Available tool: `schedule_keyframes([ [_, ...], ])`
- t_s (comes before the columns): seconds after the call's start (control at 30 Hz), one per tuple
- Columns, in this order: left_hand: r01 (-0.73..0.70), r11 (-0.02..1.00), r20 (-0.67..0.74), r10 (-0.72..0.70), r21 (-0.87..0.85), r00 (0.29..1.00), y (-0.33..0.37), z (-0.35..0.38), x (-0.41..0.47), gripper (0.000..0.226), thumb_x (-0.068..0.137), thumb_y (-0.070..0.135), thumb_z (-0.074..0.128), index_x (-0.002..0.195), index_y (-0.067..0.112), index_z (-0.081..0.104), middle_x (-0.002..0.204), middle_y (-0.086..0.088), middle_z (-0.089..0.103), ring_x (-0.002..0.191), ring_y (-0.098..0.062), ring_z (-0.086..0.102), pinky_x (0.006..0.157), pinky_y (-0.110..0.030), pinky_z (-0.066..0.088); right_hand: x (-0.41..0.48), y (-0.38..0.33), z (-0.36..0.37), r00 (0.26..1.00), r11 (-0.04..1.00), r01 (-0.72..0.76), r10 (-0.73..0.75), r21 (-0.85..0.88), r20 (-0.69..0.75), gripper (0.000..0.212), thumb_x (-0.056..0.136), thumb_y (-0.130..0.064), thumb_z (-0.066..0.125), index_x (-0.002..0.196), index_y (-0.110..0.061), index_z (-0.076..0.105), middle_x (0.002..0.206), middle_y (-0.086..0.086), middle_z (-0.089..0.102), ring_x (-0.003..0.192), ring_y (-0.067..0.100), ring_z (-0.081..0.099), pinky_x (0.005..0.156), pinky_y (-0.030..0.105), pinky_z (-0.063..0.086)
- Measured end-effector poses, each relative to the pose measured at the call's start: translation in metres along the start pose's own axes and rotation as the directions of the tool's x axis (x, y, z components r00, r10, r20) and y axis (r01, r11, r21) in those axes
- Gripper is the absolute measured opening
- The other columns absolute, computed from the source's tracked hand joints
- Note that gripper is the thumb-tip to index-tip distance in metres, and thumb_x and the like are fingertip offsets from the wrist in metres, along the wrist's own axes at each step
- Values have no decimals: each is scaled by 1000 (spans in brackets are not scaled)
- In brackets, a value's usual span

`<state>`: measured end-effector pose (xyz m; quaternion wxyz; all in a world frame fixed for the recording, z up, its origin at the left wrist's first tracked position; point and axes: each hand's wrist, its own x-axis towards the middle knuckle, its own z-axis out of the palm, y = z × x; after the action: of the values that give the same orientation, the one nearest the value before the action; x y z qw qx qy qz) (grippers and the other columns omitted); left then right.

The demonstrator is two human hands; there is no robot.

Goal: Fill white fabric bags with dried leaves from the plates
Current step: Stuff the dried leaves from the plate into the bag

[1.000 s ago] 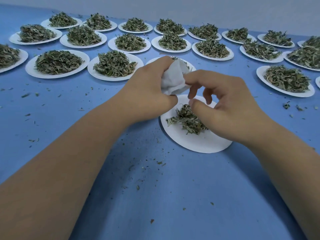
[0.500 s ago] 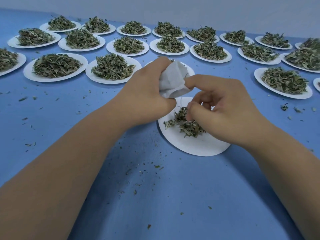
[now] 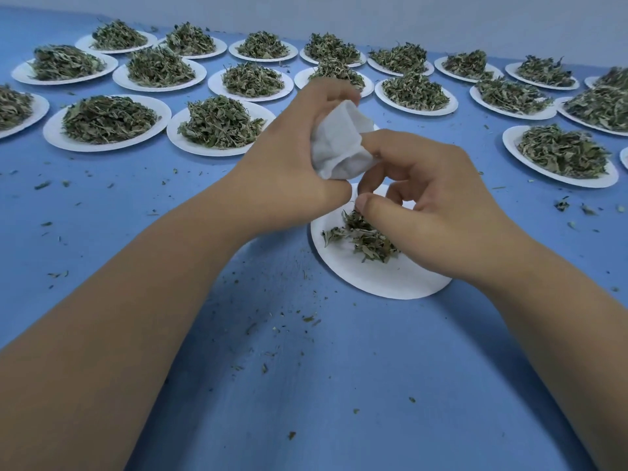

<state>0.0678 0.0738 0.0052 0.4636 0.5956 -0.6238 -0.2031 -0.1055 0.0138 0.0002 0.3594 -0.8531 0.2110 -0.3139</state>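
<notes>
Head view: left hand (image 3: pixel 289 171) grips bag (image 3: pixel 339 147), right hand (image 3: pixel 435 205) pinches leaves (image 3: pixel 367 236) on plate (image 3: pixel 384 280).

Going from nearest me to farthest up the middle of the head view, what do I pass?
Scattered leaf bits → near plate → its small leaf pile → white bag → rows of heaped plates.

right hand (image 3: pixel 429 202) now higher, forefinger up at the mouth of the white bag (image 3: pixel 341 146)
</notes>
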Motion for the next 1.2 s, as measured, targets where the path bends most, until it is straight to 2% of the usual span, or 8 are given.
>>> schedule_keyframes([
  [0.2, -93, 996, 45, 93, -2, 995, 1, -8, -2, 87, 79, 5, 79, 152, 24, 37, 142, 15, 50, 120, 17, 48, 89, 0, 39, -1, -3, 1, 996, 995, 90, -89, -35, 12, 31, 83, -10, 59, 108, -26, 65, 90, 5, 64, 70, 43, 53, 62, 47, 46],
  [0.4, -66, 998, 85, 65, 17, 994, -2, -6, -2, 64, 80, 7, 76, 136, 27, 51, 109, 0, 67, 97, -15, 67, 78, -27, 57, -2, -4, 0, 989, 981, 145, -142, -132, 36, 25, 81, -7, 58, 101, -22, 66, 87, -3, 62, 73, 34, 51, 64, 46, 44],
  [0.5, -51, 998, 62, 48, 47, 997, -2, -6, -2, 56, 76, 11, 70, 127, 29, 54, 107, 0, 65, 96, -21, 65, 74, -40, 55, -3, -4, -3, 991, 980, 136, -135, -147, 21, 30, 82, -9, 59, 102, -31, 64, 91, -4, 63, 81, 12, 55, 60, 28, 44],
  [0.57, -48, 996, 44, 44, 80, 998, -2, -7, -1, 51, 74, 15, 67, 121, 30, 56, 108, 3, 64, 97, -20, 63, 73, -40, 52, -4, -2, -4, 991, 978, 136, -134, -158, 23, 31, 82, -9, 61, 107, -25, 68, 94, -6, 64, 85, 4, 56, 61, 19, 41],
  [0.77, 31, 980, 52, -42, 199, 998, -5, -15, 1, 38, 69, 28, 61, 104, 40, 55, 99, 3, 62, 85, -19, 59, 68, -35, 52, -3, 2, -14, 971, 970, 191, -209, -152, -115, 29, 86, 1, 60, 106, -14, 73, 97, -1, 72, 87, 15, 64, 69, 36, 48],
  [0.87, 54, 967, 23, -62, 250, 998, -7, -19, 3, 41, 66, 32, 57, 107, 35, 53, 92, 8, 57, 70, -5, 47, 52, -14, 37, -3, 9, -30, 997, 971, 65, -54, -232, 53, 22, 87, -32, 70, 109, -33, 70, 103, -22, 67, 97, 0, 61, 72, 16, 45],
  [1.0, 103, 944, -10, -105, 314, 994, -9, -18, 5, 44, 66, 36, 55, 107, 32, 40, 85, 6, 51, 64, -2, 45, 49, -18, 34, -4, 23, -25, 895, 852, 73, 174, -518, 412, 77, 79, -80, 59, 145, -48, 40, 138, -29, 45, 132, -3, 39, 105, 23, 36],
  [1.2, 114, 909, 46, -145, 401, 988, -15, -16, 7, 43, 78, 32, 68, 111, 25, 42, 89, 4, 54, 72, -10, 51, 55, -31, 35, -3, 29, 1, 939, 865, 148, 29, -480, 342, 45, 92, -58, 59, 130, -34, 63, 121, -10, 57, 118, 14, 49, 103, 32, 41],
])
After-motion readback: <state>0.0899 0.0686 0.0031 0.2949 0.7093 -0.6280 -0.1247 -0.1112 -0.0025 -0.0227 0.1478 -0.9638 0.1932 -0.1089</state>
